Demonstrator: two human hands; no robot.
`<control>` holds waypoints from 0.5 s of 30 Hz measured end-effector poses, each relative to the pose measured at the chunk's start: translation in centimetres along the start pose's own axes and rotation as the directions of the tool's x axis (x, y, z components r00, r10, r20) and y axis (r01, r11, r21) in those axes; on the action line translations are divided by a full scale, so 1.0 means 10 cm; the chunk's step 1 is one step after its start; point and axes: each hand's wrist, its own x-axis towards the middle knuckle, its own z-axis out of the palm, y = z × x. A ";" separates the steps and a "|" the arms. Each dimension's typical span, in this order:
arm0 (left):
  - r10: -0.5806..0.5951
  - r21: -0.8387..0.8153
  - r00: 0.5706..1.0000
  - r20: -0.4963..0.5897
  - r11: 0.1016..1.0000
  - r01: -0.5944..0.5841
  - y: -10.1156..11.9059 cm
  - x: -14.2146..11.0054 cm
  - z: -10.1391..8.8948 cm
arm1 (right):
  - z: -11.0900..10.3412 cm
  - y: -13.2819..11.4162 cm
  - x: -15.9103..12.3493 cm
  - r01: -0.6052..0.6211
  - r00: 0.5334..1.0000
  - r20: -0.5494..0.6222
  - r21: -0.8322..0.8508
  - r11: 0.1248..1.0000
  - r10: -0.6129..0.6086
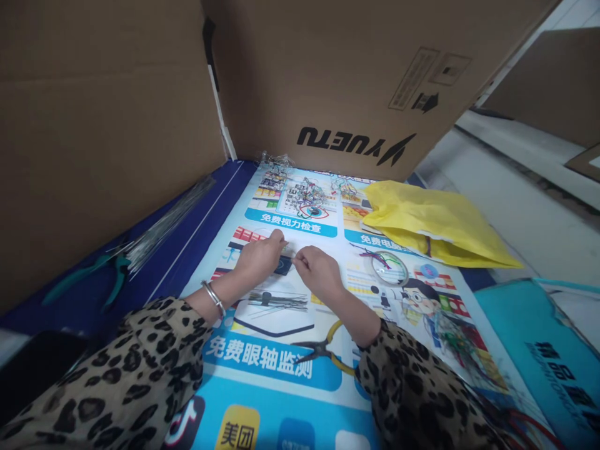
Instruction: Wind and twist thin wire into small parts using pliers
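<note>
My left hand (261,255) and my right hand (319,270) are close together above a printed poster sheet (335,250). Each has thumb and fingers closed in a pinch. Whatever they hold is too thin and small to make out. Below them, several straight thin wires (276,300) lie on the sheet. Yellow-handled pliers (323,350) rest beside my right forearm, jaws pointing left. A clear ring (390,269) with coloured strands lies right of my right hand. Beyond both hands is a tangled pile of wire pieces (307,195).
Tall cardboard panels (290,75) close off the back and left. At left lie a wire bundle (169,228) and teal-handled pliers (117,281). A yellow bag (435,219), a teal packet (539,350), more tangled wires (462,347) and a red-handled tool (527,425) are at right.
</note>
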 end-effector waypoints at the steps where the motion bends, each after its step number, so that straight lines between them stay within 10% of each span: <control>1: 0.005 -0.008 1.000 -0.011 1.000 -0.005 -0.01 0.00 0.01 | 0.00 0.00 0.00 0.005 1.000 0.003 -0.001 1.000 -0.005; 15: 0.061 -0.376 0.983 -0.174 0.918 -0.124 -0.11 0.03 0.11 | -0.04 0.01 0.02 -0.036 0.997 0.066 0.106 0.994 0.030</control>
